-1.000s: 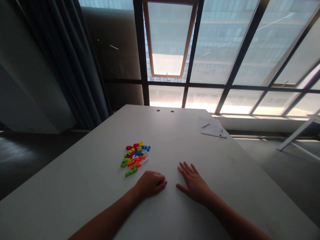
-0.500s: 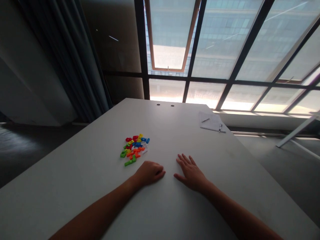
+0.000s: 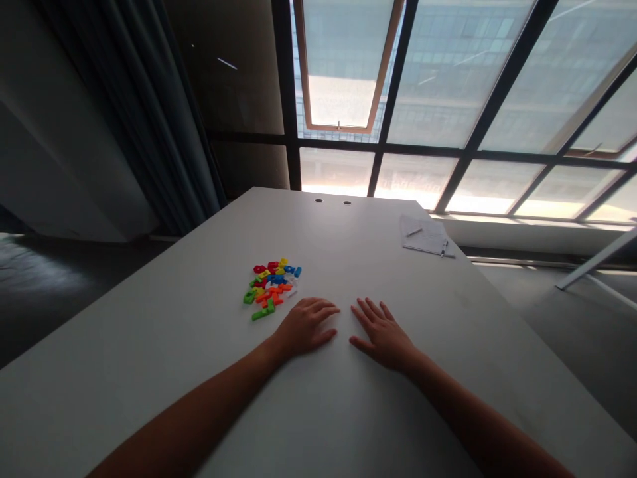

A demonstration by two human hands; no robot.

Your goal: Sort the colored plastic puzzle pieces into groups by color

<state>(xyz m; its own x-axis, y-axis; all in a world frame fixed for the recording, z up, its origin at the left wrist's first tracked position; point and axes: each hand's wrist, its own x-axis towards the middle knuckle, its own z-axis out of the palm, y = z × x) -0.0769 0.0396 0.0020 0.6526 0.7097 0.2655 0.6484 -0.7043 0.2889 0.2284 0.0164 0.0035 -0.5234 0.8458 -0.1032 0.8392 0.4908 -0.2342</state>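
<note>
My left hand (image 3: 307, 326) rests on the white table (image 3: 164, 338) with its fingers stretched out and the thumb apart, holding nothing. To its upper left lies a loose pile of small plastic blocks (image 3: 275, 280) in red, yellow, blue, green, orange and white. A green block (image 3: 263, 310) at the pile's near edge is the one closest to that hand. My right hand (image 3: 382, 335) lies flat on the tabletop, fingers spread, a short gap to the right of the left hand. Nothing is under or in it that I can see.
Sheets of paper (image 3: 423, 234) with a pen (image 3: 414, 232) on them lie by the table's far right edge. Two round holes (image 3: 318, 200) pierce the far end. Beyond stand large windows (image 3: 343, 169), with a dark curtain (image 3: 144, 126) on the left and a white metal leg (image 3: 594, 260) at right.
My left hand has opened from a loose fist to stretched fingers and shifted slightly forward and right. The right hand stays flat. The view has tilted down a little.
</note>
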